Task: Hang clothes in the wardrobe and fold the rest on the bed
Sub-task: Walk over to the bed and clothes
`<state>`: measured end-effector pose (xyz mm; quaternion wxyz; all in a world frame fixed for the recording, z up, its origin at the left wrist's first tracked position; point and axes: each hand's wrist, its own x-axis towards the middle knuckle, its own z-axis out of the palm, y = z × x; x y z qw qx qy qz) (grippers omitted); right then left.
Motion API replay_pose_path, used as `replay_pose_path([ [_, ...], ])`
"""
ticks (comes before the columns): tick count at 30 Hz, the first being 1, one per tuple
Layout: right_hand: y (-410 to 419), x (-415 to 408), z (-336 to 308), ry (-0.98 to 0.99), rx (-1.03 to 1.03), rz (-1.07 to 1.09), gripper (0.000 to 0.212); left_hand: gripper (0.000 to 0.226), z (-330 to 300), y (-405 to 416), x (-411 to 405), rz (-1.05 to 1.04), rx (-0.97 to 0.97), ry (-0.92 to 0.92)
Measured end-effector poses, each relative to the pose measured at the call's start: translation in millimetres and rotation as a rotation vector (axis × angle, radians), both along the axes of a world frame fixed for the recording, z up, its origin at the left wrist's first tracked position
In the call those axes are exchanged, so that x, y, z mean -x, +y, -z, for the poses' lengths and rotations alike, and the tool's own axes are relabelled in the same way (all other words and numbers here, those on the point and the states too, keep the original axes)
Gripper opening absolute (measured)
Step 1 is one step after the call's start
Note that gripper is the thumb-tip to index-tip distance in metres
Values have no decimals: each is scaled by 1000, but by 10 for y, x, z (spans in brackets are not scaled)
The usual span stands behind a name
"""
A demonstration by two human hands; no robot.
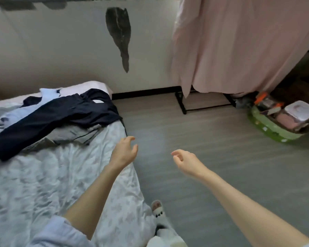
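1. Both hands are held empty, fingers loosely curled: the left hand [124,151] over the bed's right edge, the right hand [185,160] above the floor.
2. Dark navy trousers [57,116] are draped over a clothes heap at the far end of the bed [43,175].
3. Soft, light and floppy handling is judged likely; the waistband is best gripped.

A loose heap of clothes [57,118] lies on the far part of the bed [43,179], none of it folded. On top, a dark navy garment [48,122] stretches from near left to far right. Under it a grey piece [73,135] pokes out toward the near side, and pale blue and white pieces [48,94] show at the far left. The bed's pale, rumpled cover bears a faint pattern. To the far right stands the wardrobe [239,50], draped in pink cloth.
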<state>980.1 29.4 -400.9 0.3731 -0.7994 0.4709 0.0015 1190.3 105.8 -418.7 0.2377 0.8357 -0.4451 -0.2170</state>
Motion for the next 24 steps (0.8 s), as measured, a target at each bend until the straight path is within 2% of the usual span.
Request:
replay_pose_path([
  [4,-782,-841,18,20,18,-97,33,40,30,-549,-698,-99,17,20],
  [15,-1737,-2843,111,-1,-40,-334,36,39,150,-1039,-2323,-363,-43,97],
  [24,-2436,-4809,697,-33,-171,-422,38,40,455,-1526,-4088,-499,-194,47],
])
